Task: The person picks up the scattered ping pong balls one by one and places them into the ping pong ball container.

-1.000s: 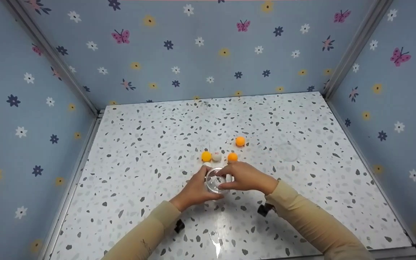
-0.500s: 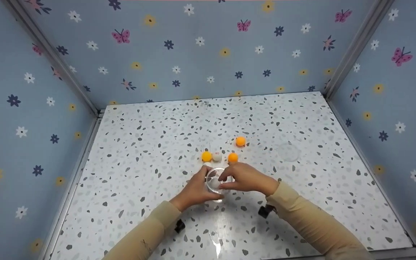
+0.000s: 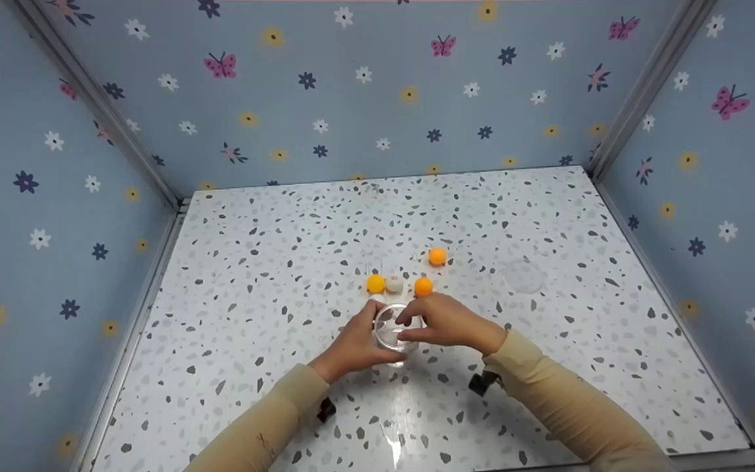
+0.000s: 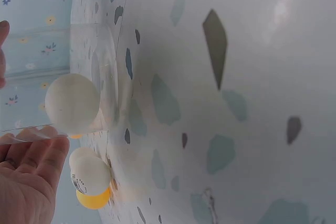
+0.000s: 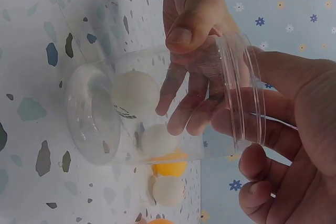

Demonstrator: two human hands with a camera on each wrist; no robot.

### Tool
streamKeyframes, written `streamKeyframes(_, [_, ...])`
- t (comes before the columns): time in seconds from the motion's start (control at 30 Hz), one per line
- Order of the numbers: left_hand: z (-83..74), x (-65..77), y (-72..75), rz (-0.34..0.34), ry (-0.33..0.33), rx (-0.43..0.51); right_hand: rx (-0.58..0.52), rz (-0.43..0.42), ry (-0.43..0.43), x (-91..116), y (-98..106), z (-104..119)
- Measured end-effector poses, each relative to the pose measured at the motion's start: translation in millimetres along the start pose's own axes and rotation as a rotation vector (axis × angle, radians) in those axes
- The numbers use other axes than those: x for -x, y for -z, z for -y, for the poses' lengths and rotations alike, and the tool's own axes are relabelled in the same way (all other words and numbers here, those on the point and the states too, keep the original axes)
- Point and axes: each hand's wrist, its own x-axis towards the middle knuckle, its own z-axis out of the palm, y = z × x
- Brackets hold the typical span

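A clear plastic jar [image 3: 396,331] stands on the speckled table [image 3: 253,262] with a white ball [image 5: 135,92] inside it. My left hand [image 3: 354,344] grips the jar's left side, its thumb and fingers curled round the wall [image 5: 189,30]. The right hand [image 3: 443,322] holds the jar's rim [image 5: 247,93] between thumb and fingers. Just beyond the jar lie an orange ball [image 3: 375,283], a white ball [image 3: 394,284] and a second orange ball [image 3: 423,286]. A third orange ball [image 3: 437,256] sits a little farther back. The left wrist view shows the jar's ball [image 4: 72,103] beside my palm [image 4: 26,182].
A clear round lid [image 3: 523,275] lies on the table to the right of the balls. Blue flower-patterned walls [image 3: 377,98] close the table in on the left, back and right. Another white ball [image 5: 168,190] shows through the jar.
The right hand's fingers have drawn back slightly from over the jar's mouth. The left hand, jar and loose balls stay where they were.
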Motion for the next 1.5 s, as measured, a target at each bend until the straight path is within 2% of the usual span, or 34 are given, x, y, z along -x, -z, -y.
streamKeyframes(0.2, [0.7, 0.4, 1.0, 0.008, -0.006, 0.011, -0.052, -0.080, 0.000, 0.9, 8.3, 1.3])
streamKeyframes(0.73, [-0.3, -0.3, 1.0, 0.014, 0.008, 0.011, -0.076, -0.192, -0.018, 5.5, 26.3, -4.2])
streamKeyframes(1.1, [-0.9, -0.3, 1.1, 0.012, 0.019, -0.023, -0.093, -0.329, 0.021, 9.2, 31.8, -14.2])
streamKeyframes(1.5, [-0.7, 0.3, 0.7, 0.010, 0.034, -0.016, -0.084, -0.379, -0.020, 12.6, 30.7, -23.9])
